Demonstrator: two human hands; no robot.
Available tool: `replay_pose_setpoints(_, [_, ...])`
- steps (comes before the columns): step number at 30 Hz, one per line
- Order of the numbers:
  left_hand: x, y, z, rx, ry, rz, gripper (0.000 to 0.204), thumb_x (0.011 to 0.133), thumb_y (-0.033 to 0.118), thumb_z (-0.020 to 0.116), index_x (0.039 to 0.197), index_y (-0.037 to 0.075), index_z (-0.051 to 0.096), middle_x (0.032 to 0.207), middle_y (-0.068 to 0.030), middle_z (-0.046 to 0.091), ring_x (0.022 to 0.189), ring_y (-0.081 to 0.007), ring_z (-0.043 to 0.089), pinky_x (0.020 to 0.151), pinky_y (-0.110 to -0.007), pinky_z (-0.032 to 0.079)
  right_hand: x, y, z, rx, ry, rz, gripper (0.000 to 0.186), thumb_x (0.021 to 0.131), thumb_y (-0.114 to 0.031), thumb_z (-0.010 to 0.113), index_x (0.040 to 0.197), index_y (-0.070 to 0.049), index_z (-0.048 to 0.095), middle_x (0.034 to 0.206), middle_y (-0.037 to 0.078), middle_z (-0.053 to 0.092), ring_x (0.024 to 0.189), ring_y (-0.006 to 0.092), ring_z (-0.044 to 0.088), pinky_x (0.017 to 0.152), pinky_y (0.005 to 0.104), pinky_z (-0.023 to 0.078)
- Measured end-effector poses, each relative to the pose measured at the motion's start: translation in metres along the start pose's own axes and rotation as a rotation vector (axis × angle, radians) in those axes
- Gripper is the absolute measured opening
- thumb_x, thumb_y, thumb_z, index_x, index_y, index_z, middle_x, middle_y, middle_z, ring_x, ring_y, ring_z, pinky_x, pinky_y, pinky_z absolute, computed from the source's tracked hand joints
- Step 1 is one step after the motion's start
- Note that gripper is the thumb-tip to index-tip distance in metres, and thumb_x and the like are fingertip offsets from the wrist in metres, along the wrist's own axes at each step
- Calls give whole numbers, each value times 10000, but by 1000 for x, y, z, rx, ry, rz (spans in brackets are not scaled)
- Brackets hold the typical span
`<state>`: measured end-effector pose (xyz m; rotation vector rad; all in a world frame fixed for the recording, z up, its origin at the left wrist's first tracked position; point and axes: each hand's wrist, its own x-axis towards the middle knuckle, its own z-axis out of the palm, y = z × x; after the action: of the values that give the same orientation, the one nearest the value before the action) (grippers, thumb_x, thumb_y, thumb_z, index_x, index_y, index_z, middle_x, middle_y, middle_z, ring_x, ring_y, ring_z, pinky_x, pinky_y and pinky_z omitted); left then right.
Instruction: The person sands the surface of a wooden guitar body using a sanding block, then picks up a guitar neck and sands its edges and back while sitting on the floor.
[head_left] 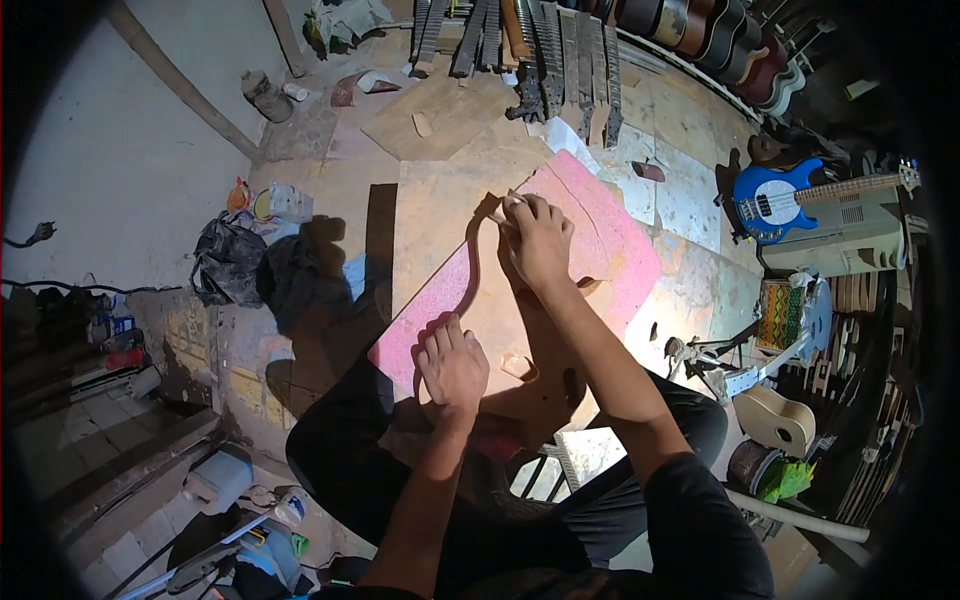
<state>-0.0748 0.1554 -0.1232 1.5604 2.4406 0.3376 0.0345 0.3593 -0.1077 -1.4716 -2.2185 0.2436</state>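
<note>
Right hand (pixel 541 243): clamping tan piece (pixel 503 212) — against wooden body (pixel 497 308).
Left hand (pixel 453 369): lying flat — on wooden body.
Pink board (pixel 628 232): lying underneath.

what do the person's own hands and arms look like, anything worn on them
Both the left hand and the right hand are bare, with no gloves showing. No watch or bracelet is visible on either wrist. A plain dark sleeve covers the right upper arm, ending near the elbow.

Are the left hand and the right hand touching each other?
Apart: the head view shows the wooden board visible between left hand and right hand.
</note>
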Motion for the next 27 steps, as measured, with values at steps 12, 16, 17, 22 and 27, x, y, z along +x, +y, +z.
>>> replay_pose_setpoints(12, [-1,-3,0,2,-1,-5,479,1019,296,605,1429,46,616,1237,-138,678,1144,-325,617,957,-491,471,-3,-2,6,-14,-14,19,431,962,-202,737,1389,-165,694,1380,130,660,1265,361,601,1053,526,423])
replay_pose_setpoints(16, [-1,-11,-4,32,-31,-41,487,1020,299,606,1437,48,613,1249,-143,680,1154,-326,619,962,-490,472,-78,-7,-20,61,-80,-2,455,961,-195,735,1413,-164,687,1385,133,657,1269,366,596,1064,527,417])
replay_pose_setpoints(17, [0,-9,-3,25,-30,-36,488,1020,299,605,1438,48,613,1252,-143,681,1156,-327,619,961,-491,473,-91,-3,-25,47,-96,-2,448,961,-189,733,1406,-161,689,1382,134,655,1267,368,595,1061,530,416])
replay_pose_setpoints(22, [1,0,-3,-3,-13,1,479,1026,287,601,1435,38,611,1254,-149,678,1154,-334,619,964,-496,469,-21,-3,-4,-24,-8,66,462,933,-166,741,1392,-157,686,1385,141,652,1265,367,589,1054,541,410])
replay_pose_setpoints(27, [-1,-6,-4,-3,-24,-25,452,1036,261,595,1423,28,616,1243,-151,679,1157,-340,615,972,-498,460,-76,-17,-18,36,-21,80,469,925,-189,757,1390,-176,694,1379,147,651,1261,383,589,1045,555,408])
